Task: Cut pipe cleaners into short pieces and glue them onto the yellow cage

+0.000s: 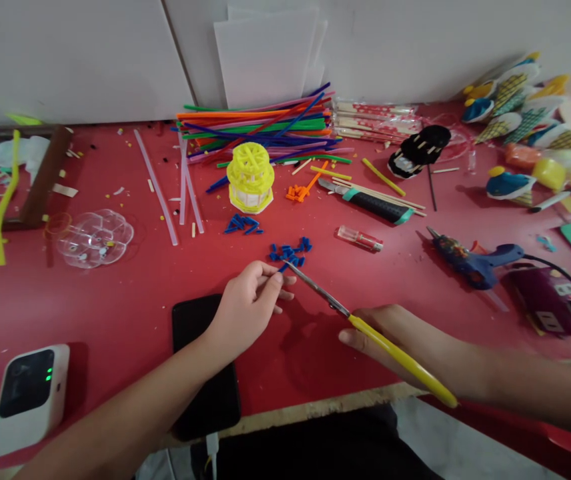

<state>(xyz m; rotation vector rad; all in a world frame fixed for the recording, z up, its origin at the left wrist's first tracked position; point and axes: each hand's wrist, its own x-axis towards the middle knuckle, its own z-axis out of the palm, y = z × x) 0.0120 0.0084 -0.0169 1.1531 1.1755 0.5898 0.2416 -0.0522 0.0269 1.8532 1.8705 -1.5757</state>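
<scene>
My left hand (250,300) pinches a short blue pipe cleaner (283,267) between thumb and fingertips. In my right hand (390,340) are scissors with yellow handles (395,357); their metal blades (318,289) point at the tip of that pipe cleaner. Whether the blades touch it, I cannot tell. Just beyond my fingertips lies a small heap of cut blue pieces (291,254). Bent blue pieces (245,225) form a second group farther back. Behind them stands a round, tiered yellow model (250,175) with pale sticks between its layers.
Colourful pipe cleaners (265,127) are piled at the back. To the right are a utility knife (373,202), a lighter (359,238) and a glue gun (470,257). A black phone (210,393) lies under my left forearm. A white device (30,400) sits at the left.
</scene>
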